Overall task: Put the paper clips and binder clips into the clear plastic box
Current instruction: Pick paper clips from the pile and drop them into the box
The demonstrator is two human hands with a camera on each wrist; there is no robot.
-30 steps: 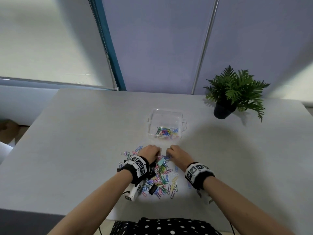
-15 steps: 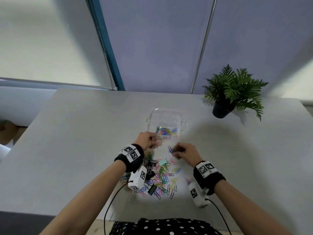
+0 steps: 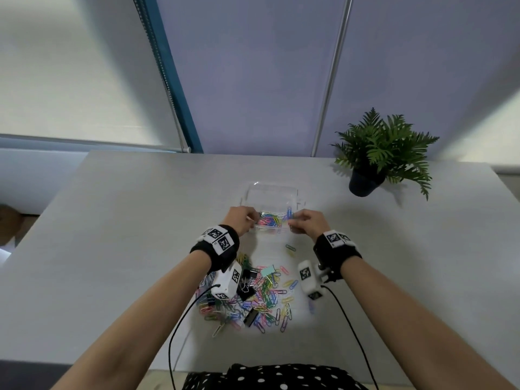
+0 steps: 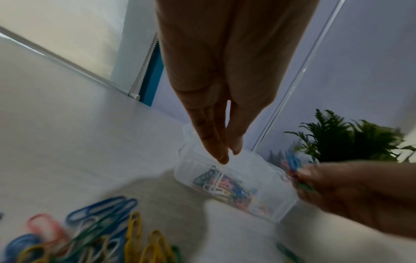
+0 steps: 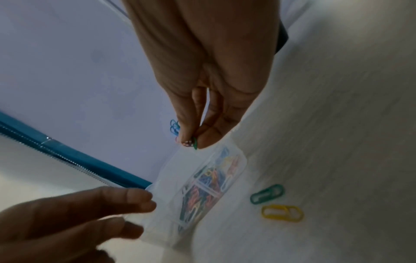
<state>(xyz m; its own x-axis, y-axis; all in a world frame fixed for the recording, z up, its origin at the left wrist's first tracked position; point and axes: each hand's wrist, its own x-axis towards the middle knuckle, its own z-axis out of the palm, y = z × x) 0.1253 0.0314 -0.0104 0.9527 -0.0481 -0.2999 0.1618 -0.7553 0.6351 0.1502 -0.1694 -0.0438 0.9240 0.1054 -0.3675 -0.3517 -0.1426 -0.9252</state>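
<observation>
While my right fingertips (image 5: 188, 137) pinch a few clips (image 5: 174, 127), blue, pink and green, they hang just above the box (image 3: 271, 192) at its right end, so I take this for the drop step. My left hand (image 3: 242, 219) is at the box's left end, fingers straight and close together, holding nothing that I can see, a white clip lying in the box just below their tips. Next I judge I should part my right fingers squarely over the opening, since the rim is close. Nearer me than both hands, the heap (image 3: 253, 299) with its binder clips (image 3: 249, 280) waits on the table (image 3: 112, 235); two strays (image 5: 274, 202) lie right of the box.
</observation>
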